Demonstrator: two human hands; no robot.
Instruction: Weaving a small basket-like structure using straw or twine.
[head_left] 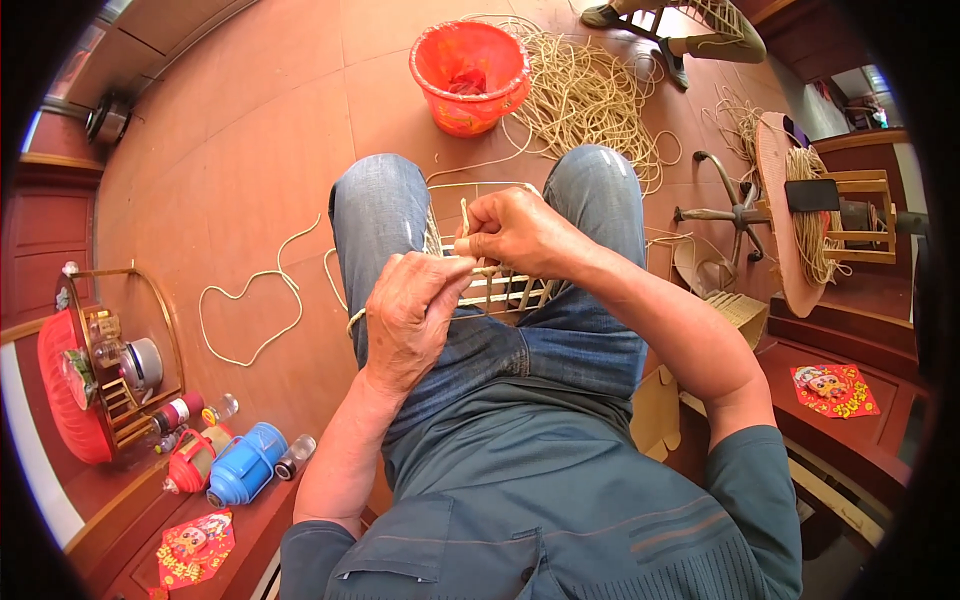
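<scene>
Between my knees sits a small frame strung with pale cords [515, 290], mostly hidden by my hands and thighs. My left hand [412, 312] is closed in a pinch on the pale cord at the frame's near left. Close beside it, fingertips nearly touching, my right hand [520, 235] pinches the same kind of cord [464, 216], and a short length of it stands up above the fingers. The exact crossing of the cord between the fingertips is hidden. A loose length of cord [250, 358] lies curled on the floor to the left.
Ahead stands a red bucket [468, 100], with a large tangled heap of cord [590, 95] beside it. At right are a round board [790, 220] bearing cord and a dark phone [812, 195]. Blue [245, 465] and red jugs [192, 460] stand lower left. Another person's feet [672, 65] show at the top.
</scene>
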